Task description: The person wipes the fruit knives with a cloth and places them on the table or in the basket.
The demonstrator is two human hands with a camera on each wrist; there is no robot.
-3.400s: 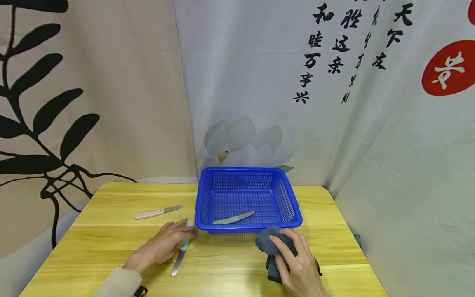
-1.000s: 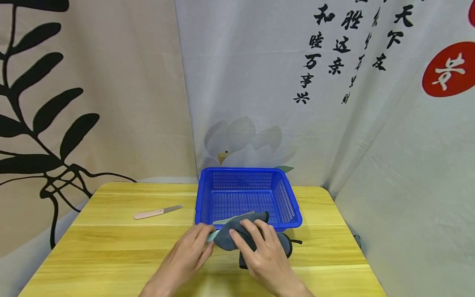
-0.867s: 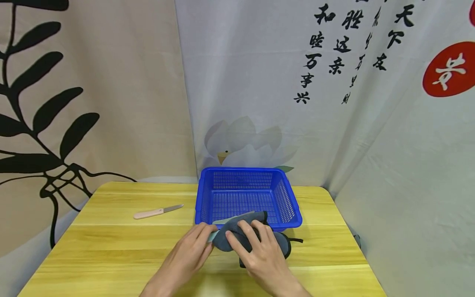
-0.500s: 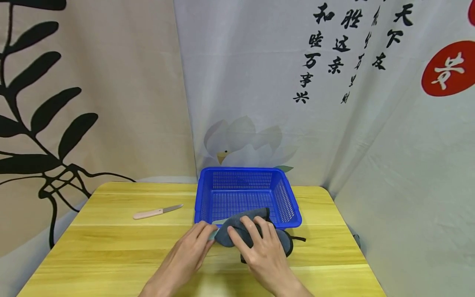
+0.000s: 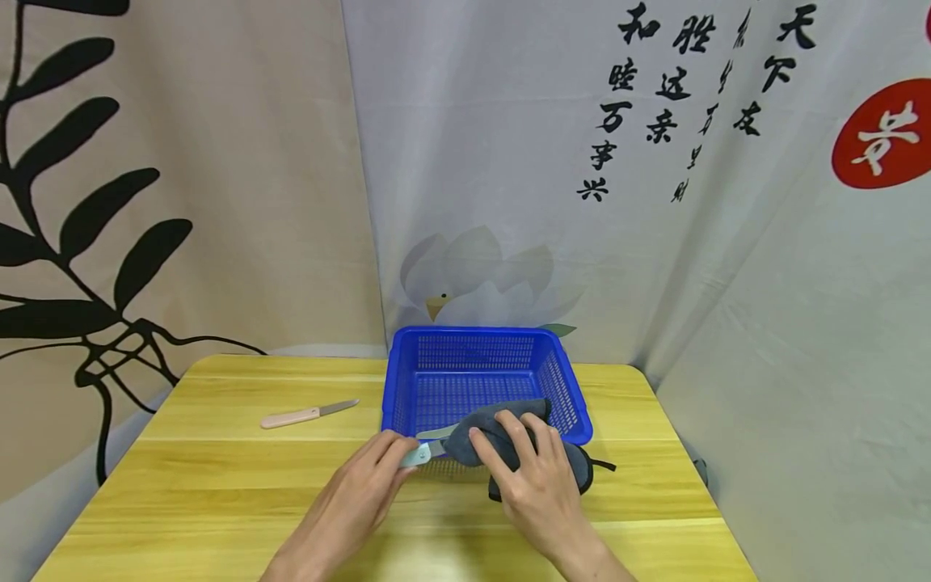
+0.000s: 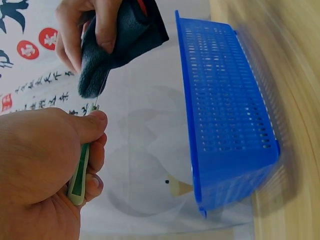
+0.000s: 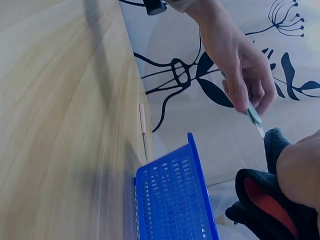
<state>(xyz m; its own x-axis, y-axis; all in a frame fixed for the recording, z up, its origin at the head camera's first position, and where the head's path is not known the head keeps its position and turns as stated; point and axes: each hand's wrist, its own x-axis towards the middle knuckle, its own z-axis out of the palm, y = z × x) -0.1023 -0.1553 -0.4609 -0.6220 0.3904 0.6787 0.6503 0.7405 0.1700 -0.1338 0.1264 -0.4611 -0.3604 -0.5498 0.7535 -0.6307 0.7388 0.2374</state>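
Observation:
My left hand (image 5: 356,493) grips the pale green handle of a knife (image 5: 417,456), seen with a darker green inlay in the left wrist view. Most of the blade is hidden in a dark grey cloth (image 5: 469,432); a short stretch shows between handle and cloth. My right hand (image 5: 541,485) pinches that cloth around the blade, its fingers curled over it. Both hands are above the table at the near rim of a blue basket (image 5: 582,404). Inside the basket lies a second, pale-handled knife (image 5: 435,434), partly covered by the cloth.
A knife with a pale pink handle (image 5: 291,418) lies on the wooden table (image 5: 218,485), left of the basket. A printed curtain (image 5: 465,162) hangs behind the table and along its right side.
Earlier, my left hand touched the green knife lying on the table; now it holds it raised. My right hand brought the cloth onto the blade and has just slid right, baring blade near the handle.

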